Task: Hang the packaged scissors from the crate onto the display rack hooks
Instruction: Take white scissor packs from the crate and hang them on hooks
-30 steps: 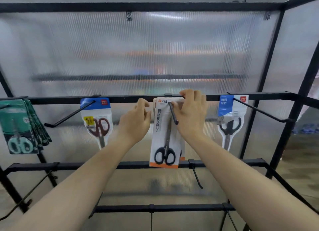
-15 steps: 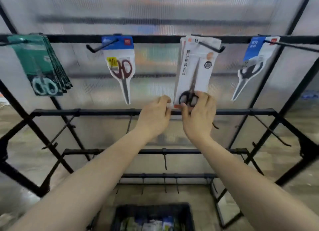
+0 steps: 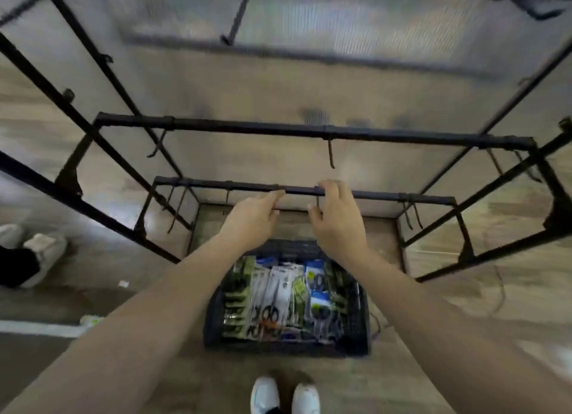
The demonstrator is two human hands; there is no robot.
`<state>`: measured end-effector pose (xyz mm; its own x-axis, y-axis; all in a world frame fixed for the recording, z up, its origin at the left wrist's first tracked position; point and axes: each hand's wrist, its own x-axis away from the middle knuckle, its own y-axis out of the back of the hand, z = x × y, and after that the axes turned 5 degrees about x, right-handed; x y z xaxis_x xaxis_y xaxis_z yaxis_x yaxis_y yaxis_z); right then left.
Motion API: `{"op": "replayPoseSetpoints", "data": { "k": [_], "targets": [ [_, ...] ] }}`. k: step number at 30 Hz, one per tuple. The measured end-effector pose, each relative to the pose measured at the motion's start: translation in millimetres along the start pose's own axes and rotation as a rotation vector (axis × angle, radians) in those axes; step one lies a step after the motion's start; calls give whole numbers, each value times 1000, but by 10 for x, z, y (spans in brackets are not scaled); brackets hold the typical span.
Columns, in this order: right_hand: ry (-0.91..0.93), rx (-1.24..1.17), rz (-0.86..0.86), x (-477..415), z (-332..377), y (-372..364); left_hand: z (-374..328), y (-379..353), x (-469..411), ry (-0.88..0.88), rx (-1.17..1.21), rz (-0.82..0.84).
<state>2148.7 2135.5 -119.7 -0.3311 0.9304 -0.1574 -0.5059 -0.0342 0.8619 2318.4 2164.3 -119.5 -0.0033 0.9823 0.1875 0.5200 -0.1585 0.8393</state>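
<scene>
Black plastic forms the crate (image 3: 213, 317) that sits on the wooden floor (image 3: 130, 259) just ahead of your white shoes (image 3: 284, 395). The packaged scissors (image 3: 275, 296) lie inside it in a loose heap: green cards along its left wall, a white pack with black handles near the middle, and blue-topped packs toward its right wall. Both your arms reach forward over the crate's far edge. Your left hand (image 3: 253, 221) has its fingers stretched forward and close together, holding nothing. Your right hand (image 3: 339, 225), just beside it but apart, is relaxed, with the fingers slightly bent, the thumb out to the side and nothing in it. Your fingertips line up with the lowest bar of the display rack (image 3: 387, 196); the blur makes it impossible to tell whether they touch it. Thin hooks (image 3: 330, 153) hang from the rack's bars in front of a translucent ribbed panel (image 3: 278, 82). Near the floor's left edge stands another person's pair of pale shoes (image 3: 43, 252).
</scene>
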Motion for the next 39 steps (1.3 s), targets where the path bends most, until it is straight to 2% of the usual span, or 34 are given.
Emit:
{"op": "replayPoseSetpoints", "data": {
  "k": [8,12,20,24,27,30,35,39],
  "targets": [
    [-71,110,279,408,-1174,-2176,1436,-1976,-474,140,-82,189],
    [-102,153,418,493,-1756,-3319,2225,-2913,-766,169,-198,266],
    [-59,214,619,639,-2448,-4951,3316,-4281,-1088,51,-507,523],
    [-78,265,640,653,-2571,-5344,3482,-4561,-1173,44,-731,484],
    [-65,297,516,652,-2553,-5428,3404,-4600,-1264,116,-646,388],
    [-34,329,492,663,-2502,-5418,3372,-4457,-1314,134,-538,319],
    [-24,339,509,704,-2473,-5339,3361,-4169,-1308,113,-521,519],
    [-61,170,637,677,-2431,-5188,3190,-4089,-1279,-133,-607,604]
  ]
}}
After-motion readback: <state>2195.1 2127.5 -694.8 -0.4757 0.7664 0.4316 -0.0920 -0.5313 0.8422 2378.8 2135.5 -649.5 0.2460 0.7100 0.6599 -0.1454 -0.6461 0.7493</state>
